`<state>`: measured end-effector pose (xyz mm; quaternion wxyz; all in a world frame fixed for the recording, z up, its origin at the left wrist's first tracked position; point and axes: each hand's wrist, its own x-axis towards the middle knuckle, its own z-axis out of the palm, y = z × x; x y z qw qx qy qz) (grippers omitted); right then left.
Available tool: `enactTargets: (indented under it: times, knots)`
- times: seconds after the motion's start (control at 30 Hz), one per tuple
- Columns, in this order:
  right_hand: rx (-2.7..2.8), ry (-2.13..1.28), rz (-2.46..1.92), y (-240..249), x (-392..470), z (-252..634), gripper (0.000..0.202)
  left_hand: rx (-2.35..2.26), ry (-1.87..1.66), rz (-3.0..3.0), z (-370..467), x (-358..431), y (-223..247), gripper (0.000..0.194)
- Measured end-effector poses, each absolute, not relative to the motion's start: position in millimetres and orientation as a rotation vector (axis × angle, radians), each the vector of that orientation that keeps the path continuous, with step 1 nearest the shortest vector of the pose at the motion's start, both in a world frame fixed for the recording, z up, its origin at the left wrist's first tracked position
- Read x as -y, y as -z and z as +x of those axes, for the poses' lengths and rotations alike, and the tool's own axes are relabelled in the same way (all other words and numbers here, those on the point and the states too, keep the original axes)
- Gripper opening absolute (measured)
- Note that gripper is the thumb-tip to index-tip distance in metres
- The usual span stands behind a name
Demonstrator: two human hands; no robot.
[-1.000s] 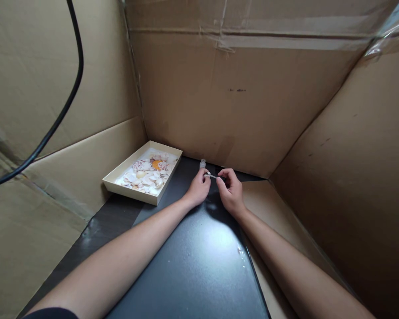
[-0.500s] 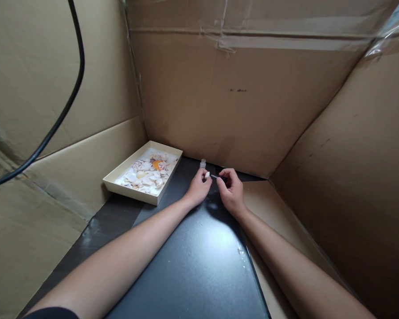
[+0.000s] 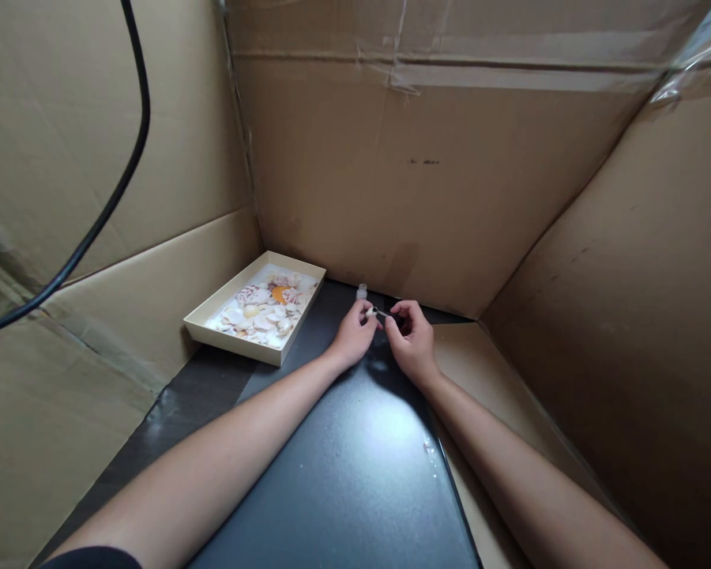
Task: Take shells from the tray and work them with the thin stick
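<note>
My left hand is closed, pinching a small white seashell between thumb and fingers. My right hand faces it from the right, its thumb and fingers closed on a thin, stick-like tool. The tool's tip reaches the shell, and a dark spot shows there; I cannot tell whether it is part of the tip or a mark on the shell. Just behind my left hand stands a small clear bottle, its lower part hidden by the fingers.
On the left, a cream tray holds many shells and an orange piece. Cardboard walls enclose the dark table. A cardboard sheet lies at the right, under my right forearm. A black cable hangs at upper left.
The white shell has turned slightly in my left fingers, and a dark spot now shows beside it at the tool's tip. My arms have hardly moved.
</note>
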<state>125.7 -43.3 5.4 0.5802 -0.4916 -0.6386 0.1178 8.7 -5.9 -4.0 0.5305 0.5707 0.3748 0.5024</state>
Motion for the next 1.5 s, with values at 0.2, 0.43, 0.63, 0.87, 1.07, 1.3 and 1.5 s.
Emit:
enactTargets:
  times: [0.2, 0.43, 0.63, 0.87, 1.07, 1.3, 1.5]
  knots:
    - [1.51, -0.29, -1.125, -5, 43, 126, 0.009, -0.883, -1.19, 1.381, 8, 5, 4, 0.001]
    - [1.501, -0.262, -1.131, -6, 43, 126, 0.008, -0.888, -1.208, 1.414, 8, 5, 3, 0.005]
    - [1.483, -0.235, -1.152, -6, 43, 126, 0.009, -0.898, -1.198, 1.406, 8, 5, 4, 0.008]
    - [1.502, -0.239, -1.138, -5, 42, 126, 0.009, -0.942, -1.196, 1.428, 9, 2, 8, 0.01]
    - [1.524, -0.249, -1.132, -5, 42, 126, 0.008, -0.954, -1.227, 1.448, 9, 1, 11, 0.011]
    - [1.541, -0.25, -1.12, -4, 42, 125, 0.008, -1.012, -1.259, 1.461, 8, 1, 12, 0.008]
    - [1.537, -0.232, -1.13, -4, 43, 126, 0.008, -1.065, -1.308, 1.552, 8, -2, 14, 0.007]
